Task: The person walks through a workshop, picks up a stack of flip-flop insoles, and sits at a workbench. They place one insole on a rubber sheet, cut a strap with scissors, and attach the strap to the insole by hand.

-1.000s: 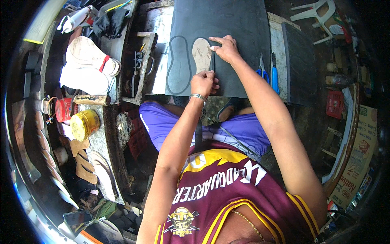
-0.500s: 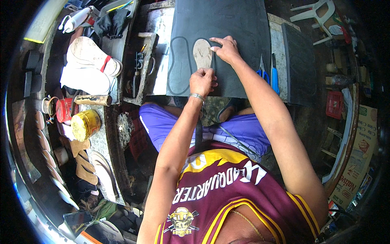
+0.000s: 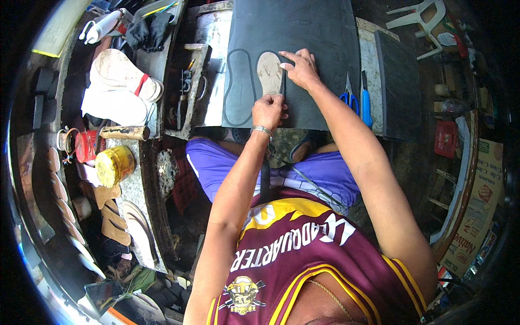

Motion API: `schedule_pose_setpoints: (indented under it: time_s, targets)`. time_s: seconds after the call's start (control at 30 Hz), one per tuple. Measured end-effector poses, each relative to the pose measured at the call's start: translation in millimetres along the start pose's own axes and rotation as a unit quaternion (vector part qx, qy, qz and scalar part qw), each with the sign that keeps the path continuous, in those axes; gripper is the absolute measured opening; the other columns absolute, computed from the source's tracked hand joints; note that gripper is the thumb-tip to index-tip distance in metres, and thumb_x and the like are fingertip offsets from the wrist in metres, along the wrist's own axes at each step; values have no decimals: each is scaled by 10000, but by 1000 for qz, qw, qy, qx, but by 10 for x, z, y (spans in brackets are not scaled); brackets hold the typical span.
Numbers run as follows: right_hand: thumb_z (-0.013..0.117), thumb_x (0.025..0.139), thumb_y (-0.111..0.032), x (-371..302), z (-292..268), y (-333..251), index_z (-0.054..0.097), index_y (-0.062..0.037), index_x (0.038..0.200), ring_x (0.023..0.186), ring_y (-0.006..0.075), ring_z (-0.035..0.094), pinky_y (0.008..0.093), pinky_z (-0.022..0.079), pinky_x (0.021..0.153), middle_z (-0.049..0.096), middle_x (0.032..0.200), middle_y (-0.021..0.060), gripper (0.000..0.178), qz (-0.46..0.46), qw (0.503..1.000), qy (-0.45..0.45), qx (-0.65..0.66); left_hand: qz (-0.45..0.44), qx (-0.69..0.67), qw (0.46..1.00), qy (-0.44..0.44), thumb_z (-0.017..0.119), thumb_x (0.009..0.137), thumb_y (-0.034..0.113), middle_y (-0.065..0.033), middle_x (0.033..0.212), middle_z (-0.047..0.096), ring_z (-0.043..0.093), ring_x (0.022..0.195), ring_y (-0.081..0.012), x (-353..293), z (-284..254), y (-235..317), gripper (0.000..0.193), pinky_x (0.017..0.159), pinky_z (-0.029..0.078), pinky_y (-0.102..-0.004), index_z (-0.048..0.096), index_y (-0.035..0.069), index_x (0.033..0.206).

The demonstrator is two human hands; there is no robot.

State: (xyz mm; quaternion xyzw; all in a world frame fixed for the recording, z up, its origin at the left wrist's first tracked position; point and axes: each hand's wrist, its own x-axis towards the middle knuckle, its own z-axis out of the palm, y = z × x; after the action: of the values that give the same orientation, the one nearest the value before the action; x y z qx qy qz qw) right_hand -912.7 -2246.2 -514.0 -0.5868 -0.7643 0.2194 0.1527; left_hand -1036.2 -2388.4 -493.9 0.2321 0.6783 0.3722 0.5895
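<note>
1. The left hand (image 3: 268,111) is closed in a fist around a dark blade tool (image 3: 283,84), at the near end of a tan sole pattern (image 3: 269,73).
2. The right hand (image 3: 301,70) lies fingers spread, pressing flat on the far right edge of the pattern; it grips nothing.
3. The pattern lies on a dark rubber sheet (image 3: 303,38), just right of a traced sole outline (image 3: 238,81).
4. Blue-handled scissors (image 3: 348,95) and a blue knife (image 3: 365,100) lie right of the sheet.
5. A yellow tin (image 3: 115,165) stands well to the left.

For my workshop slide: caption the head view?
Right hand steadies a sole template on a dark rubber sheet; left hand traces its edge.
</note>
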Motion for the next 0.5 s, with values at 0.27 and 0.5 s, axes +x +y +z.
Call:
schedule_pose_setpoints:
  time_s: [0.27, 0.5]
  targets:
    - [752, 941, -335, -55, -3, 21, 695, -335, 1395, 1235, 339, 496, 440, 414, 1136, 552, 1304, 115, 457, -9, 1000, -16, -17, 14, 5, 1000, 0, 644, 1031, 290, -72, 796, 752, 733, 603, -173, -108, -8, -93, 311, 466, 544, -319, 707, -4, 955]
    - [751, 943, -318, -139, 46, 21, 689, -318, 1404, 1236, 351, 491, 442, 412, 1134, 545, 1334, 112, 465, -8, 1000, -8, -27, 27, 22, 999, -4, 645, 1036, 287, -80, 780, 746, 723, 577, -179, -127, -51, -195, 315, 459, 537, -319, 701, -9, 944]
